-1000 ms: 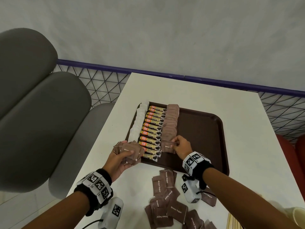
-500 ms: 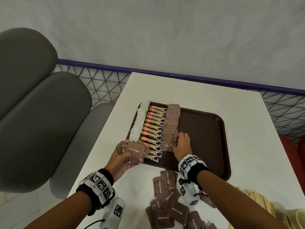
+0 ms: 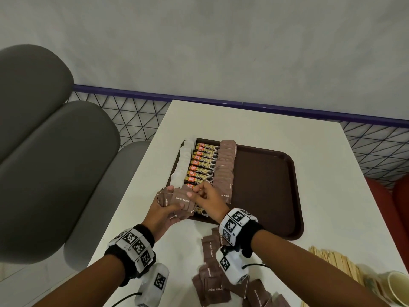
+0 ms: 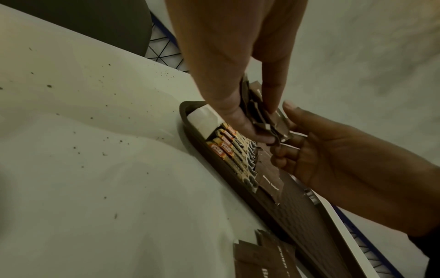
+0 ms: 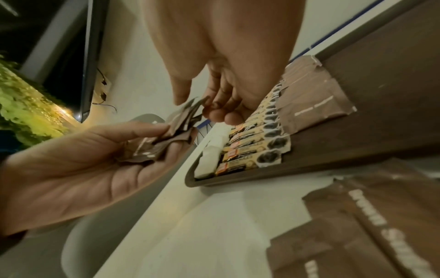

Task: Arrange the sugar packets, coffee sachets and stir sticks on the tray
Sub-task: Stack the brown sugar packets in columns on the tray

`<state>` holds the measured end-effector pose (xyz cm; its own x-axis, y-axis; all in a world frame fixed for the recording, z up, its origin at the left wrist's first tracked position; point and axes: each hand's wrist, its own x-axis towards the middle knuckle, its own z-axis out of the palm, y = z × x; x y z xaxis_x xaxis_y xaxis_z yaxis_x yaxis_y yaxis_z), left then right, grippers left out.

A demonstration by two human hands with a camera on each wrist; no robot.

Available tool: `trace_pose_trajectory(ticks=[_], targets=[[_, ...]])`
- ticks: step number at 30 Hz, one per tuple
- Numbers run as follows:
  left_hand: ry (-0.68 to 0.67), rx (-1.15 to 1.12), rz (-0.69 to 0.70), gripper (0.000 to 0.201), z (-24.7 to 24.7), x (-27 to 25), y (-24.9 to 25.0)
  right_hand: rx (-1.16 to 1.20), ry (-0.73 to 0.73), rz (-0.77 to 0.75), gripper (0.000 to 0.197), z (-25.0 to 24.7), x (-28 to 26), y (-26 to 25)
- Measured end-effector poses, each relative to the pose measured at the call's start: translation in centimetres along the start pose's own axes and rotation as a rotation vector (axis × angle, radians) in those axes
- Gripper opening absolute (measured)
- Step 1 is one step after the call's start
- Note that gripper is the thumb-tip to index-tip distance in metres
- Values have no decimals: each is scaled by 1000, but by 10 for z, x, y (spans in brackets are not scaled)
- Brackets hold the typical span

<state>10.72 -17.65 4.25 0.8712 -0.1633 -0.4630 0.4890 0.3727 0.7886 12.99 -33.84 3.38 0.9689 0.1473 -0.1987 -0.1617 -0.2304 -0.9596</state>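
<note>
Now the left hand [image 3: 162, 214] is holding a fanned bunch of brown paper sugar packets [image 3: 177, 201] just over the near left corner of the dark brown plastic tray [image 3: 270, 187], its fingers [image 5: 152, 129] curling round the bunch from beneath. The right hand [image 3: 209, 201] is reaching across to that bunch, and its thumb and fingers [image 4: 289, 111] are pinching the top packet, as the left wrist view is showing.

On the tray three rows are running side by side along its left part: a row of white paper sugar packets [image 3: 182, 165] is lying against the left rim, a row of yellow and black coffee sachets with orange labels [image 3: 202, 166] is sitting just beside it, and a row of brown sugar packets [image 3: 225, 169] is overlapping next to those. The right part of the tray is showing bare.

More loose brown sugar packets [image 3: 212, 282] are lying scattered on the white tabletop [image 3: 254, 122] near the front edge, partly under the right wrist. A bundle of pale wooden stir sticks [image 3: 332, 260] is resting on the tabletop to the right, apart from the tray, beside a pale paper cup [image 3: 396, 286].
</note>
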Motion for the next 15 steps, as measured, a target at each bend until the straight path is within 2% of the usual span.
trace_pose_trajectory(ticks=[5, 10, 15], targets=[[-7, 43, 6, 61, 0, -3, -4, 100, -63, 35, 26, 6, -3, 3], [-9, 36, 2, 69, 1, -6, -4, 93, -68, 47, 20, 7, -1, 0], [-23, 39, 18, 53, 5, -7, -3, 50, -51, 12, 28, 0, -3, -6]])
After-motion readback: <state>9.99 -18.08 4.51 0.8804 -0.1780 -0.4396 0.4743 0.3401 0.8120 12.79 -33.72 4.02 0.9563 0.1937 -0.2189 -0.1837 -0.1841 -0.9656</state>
